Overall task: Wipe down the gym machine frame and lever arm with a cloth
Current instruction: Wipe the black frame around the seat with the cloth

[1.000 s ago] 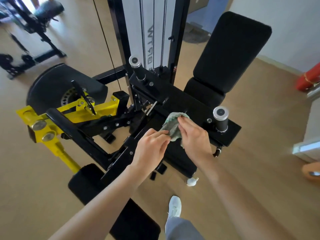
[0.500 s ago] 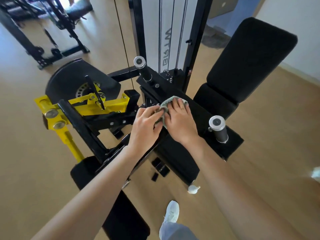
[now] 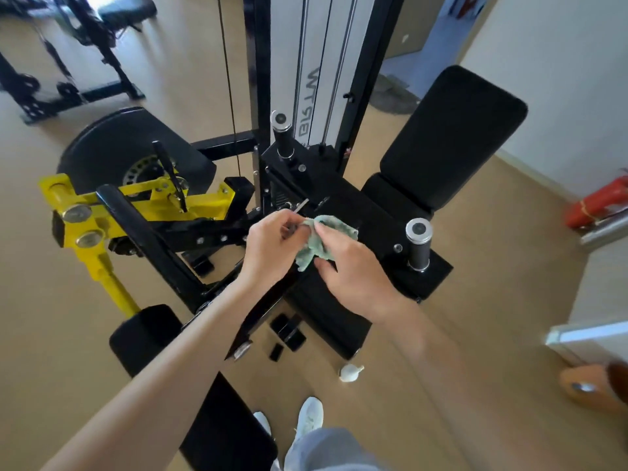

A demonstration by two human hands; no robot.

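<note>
A crumpled green cloth [image 3: 321, 239] is held between both hands above the black machine frame [image 3: 370, 215]. My left hand [image 3: 272, 246] pinches its left edge. My right hand [image 3: 353, 266] grips it from the right and below. The yellow lever arm [image 3: 102, 229] sticks out to the left, with a black bar [image 3: 149, 243] crossing it. Two chrome-capped handles rise from the frame, one at the back [image 3: 281, 134] and one at the right [image 3: 418, 243].
The black seat back [image 3: 452, 137] stands at the right, and the weight stack tower [image 3: 316, 69] stands behind. A black leg pad [image 3: 149, 334] lies low left. A small white bottle [image 3: 350, 372] lies on the floor near my shoes [image 3: 309, 416]. A red object [image 3: 601, 202] lies by the wall.
Both hands lifted off the frame and drew back toward me. The cloth, pressed flat under my right hand before, is now bunched between the two hands.
</note>
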